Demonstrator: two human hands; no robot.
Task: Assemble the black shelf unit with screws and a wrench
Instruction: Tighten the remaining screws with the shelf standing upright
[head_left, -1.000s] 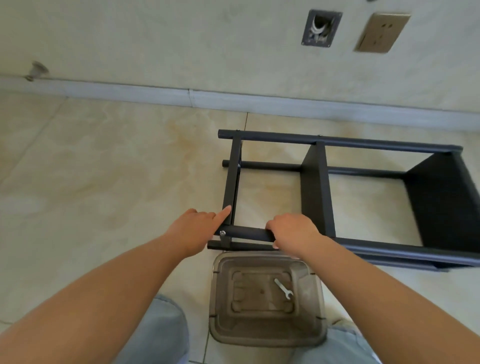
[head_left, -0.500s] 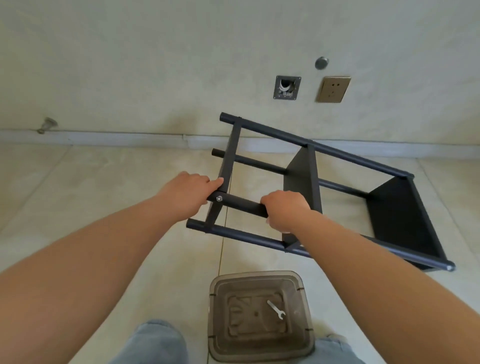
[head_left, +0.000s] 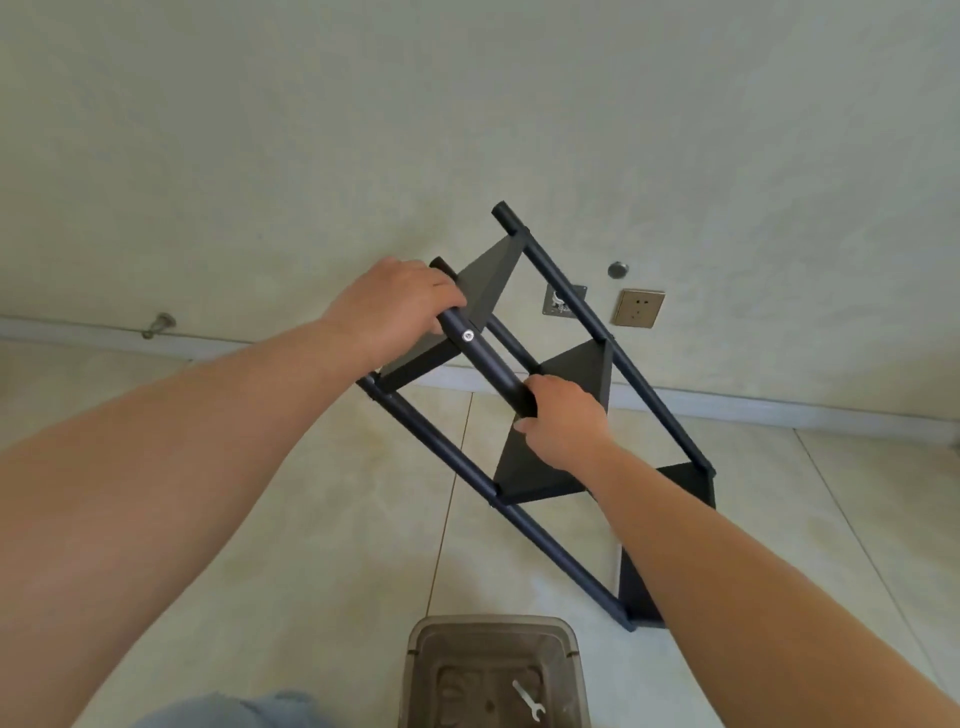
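Showing now: 1 black metal shelf unit (head_left: 550, 415) w/ 3 flat shelf panels, 1 silver screw head (head_left: 468, 335), 1 small silver wrench (head_left: 527, 699), 1 translucent grey plastic bin (head_left: 447, 654), 2 bare hands, 1 brass-coloured wall socket (head_left: 637, 307).

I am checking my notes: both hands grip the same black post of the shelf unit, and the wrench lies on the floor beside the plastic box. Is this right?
Not quite. The head view shows the wrench lying on the plastic box, not on the floor beside it. The rest holds: the left hand and the right hand both grip the same black post of the shelf unit.
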